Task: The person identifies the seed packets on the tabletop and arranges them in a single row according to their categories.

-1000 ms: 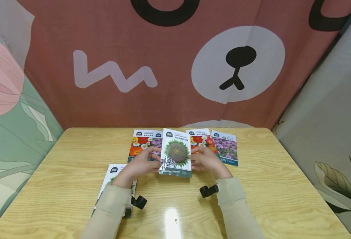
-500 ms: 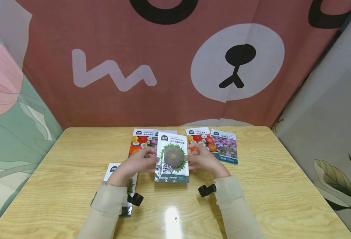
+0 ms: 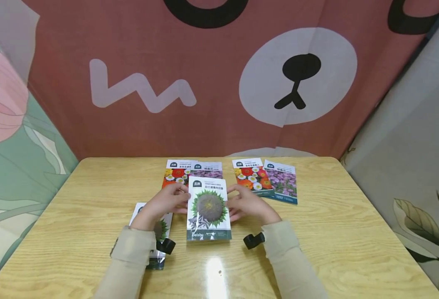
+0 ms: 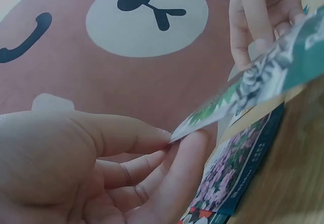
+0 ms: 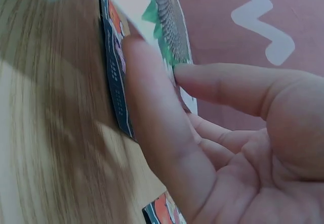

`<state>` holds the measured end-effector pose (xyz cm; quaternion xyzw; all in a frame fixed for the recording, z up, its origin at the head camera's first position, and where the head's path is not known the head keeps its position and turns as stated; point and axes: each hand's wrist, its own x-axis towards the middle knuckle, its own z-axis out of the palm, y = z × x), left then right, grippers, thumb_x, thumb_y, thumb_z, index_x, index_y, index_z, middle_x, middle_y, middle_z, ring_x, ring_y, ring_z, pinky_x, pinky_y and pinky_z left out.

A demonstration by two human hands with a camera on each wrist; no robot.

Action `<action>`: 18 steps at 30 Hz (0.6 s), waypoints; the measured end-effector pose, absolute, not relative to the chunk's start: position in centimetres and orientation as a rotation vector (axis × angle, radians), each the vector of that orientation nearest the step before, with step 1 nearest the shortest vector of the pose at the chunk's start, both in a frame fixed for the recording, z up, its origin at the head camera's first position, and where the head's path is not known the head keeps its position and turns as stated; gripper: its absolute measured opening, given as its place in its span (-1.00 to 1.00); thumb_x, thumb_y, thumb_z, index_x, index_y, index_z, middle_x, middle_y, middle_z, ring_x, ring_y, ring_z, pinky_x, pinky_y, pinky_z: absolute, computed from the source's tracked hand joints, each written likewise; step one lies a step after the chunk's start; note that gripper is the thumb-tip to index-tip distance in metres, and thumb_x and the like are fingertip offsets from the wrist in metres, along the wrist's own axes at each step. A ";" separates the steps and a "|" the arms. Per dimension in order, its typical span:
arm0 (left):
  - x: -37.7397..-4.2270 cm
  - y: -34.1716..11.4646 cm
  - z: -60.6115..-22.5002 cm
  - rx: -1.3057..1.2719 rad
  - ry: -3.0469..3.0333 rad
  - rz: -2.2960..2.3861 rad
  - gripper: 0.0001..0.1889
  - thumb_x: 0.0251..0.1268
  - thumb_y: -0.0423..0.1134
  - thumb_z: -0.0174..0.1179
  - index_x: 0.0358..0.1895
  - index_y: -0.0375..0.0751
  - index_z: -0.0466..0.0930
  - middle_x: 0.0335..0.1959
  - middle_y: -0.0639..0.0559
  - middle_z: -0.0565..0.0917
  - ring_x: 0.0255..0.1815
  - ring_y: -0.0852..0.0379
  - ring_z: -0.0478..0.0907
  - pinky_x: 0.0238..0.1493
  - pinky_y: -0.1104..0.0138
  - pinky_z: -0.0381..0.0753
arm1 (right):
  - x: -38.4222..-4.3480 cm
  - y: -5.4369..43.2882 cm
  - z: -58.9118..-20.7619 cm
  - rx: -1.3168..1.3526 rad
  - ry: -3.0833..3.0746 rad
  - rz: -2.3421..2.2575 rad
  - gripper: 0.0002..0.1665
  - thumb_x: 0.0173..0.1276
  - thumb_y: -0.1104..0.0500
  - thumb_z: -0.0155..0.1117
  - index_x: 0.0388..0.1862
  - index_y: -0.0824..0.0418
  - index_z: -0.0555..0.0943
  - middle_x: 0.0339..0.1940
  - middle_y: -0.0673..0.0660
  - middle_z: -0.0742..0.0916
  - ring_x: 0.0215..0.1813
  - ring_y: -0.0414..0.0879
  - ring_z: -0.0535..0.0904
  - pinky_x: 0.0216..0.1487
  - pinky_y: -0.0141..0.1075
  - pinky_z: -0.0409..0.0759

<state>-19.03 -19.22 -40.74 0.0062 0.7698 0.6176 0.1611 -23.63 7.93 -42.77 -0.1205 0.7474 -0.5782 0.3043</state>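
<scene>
A white and green seed packet with a sunflower head on its front [image 3: 209, 209] is held between both hands, raised over the table. My left hand [image 3: 167, 202] pinches its left edge; in the left wrist view the thumb and index finger meet on the packet's edge [image 4: 212, 107]. On the opposite edge, my right hand [image 3: 247, 204] pinches it, thumb in front and index finger behind in the right wrist view. A second sunflower packet [image 3: 162, 228] lies on the table beneath the left wrist, partly covered by the forearm.
At the back left lie a poppy packet [image 3: 176, 172] and an overlapping purple-flower packet [image 3: 208, 168], both partly hidden. Another poppy packet [image 3: 252, 177] and purple-flower packet [image 3: 282, 182] overlap at the back right. A printed cloth [image 3: 148, 133] hangs behind the wooden table [image 3: 339, 241].
Both hands have brought the held sunflower packet toward the person and slightly left. More of the purple-flower packet at the back left now shows.
</scene>
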 end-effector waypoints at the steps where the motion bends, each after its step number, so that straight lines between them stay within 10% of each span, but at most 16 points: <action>1: -19.0 -19.3 -40.8 0.003 2.204 1.759 -0.74 0.53 -0.40 0.05 0.12 -0.52 0.36 -0.17 -0.22 0.57 -0.31 0.08 0.64 -0.19 0.18 0.77 | -23.6 7.8 -42.8 -0.319 1.982 -1.530 -0.47 0.46 0.31 0.22 0.32 0.35 0.30 -0.30 0.31 0.70 -0.43 0.01 0.68 -0.28 -0.09 0.78; 18: -18.8 -20.5 -40.6 -0.047 2.248 1.619 -0.81 0.53 -0.39 0.05 0.03 -0.48 0.37 -0.31 -0.18 0.55 -0.40 0.07 0.60 -0.33 0.22 0.77 | -21.4 5.7 -41.9 -0.288 2.031 -1.417 -0.72 0.48 0.33 0.18 0.06 0.36 0.37 -0.52 0.29 0.65 -0.63 -0.01 0.64 -0.45 -0.10 0.75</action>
